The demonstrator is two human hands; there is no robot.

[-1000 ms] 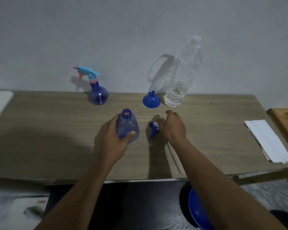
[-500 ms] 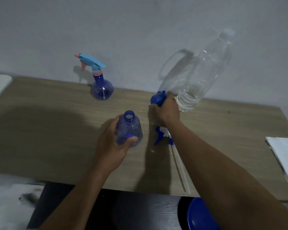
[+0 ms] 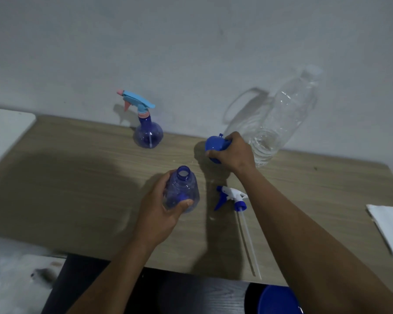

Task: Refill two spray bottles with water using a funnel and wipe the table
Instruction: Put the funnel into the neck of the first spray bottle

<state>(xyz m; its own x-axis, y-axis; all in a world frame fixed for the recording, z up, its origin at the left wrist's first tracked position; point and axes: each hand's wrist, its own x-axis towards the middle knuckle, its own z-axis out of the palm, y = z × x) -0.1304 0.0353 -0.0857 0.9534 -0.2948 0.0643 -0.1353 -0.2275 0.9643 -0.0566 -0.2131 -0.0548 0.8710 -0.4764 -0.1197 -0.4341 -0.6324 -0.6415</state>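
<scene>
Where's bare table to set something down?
Free: wooden table's left half, left of the open blue bottle in the left hand; also between clear plastic water bottle and white folded paper. Crowded: centre, around right hand's blue funnel and detached white sprayer head.

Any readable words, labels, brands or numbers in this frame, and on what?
None can be read. The clear water bottle shows no label; the open spray bottle, the capped spray bottle, the funnel, the loose sprayer head and the white paper show no print.

Head camera looks forward and down, close over the table (image 3: 77, 177).
</scene>
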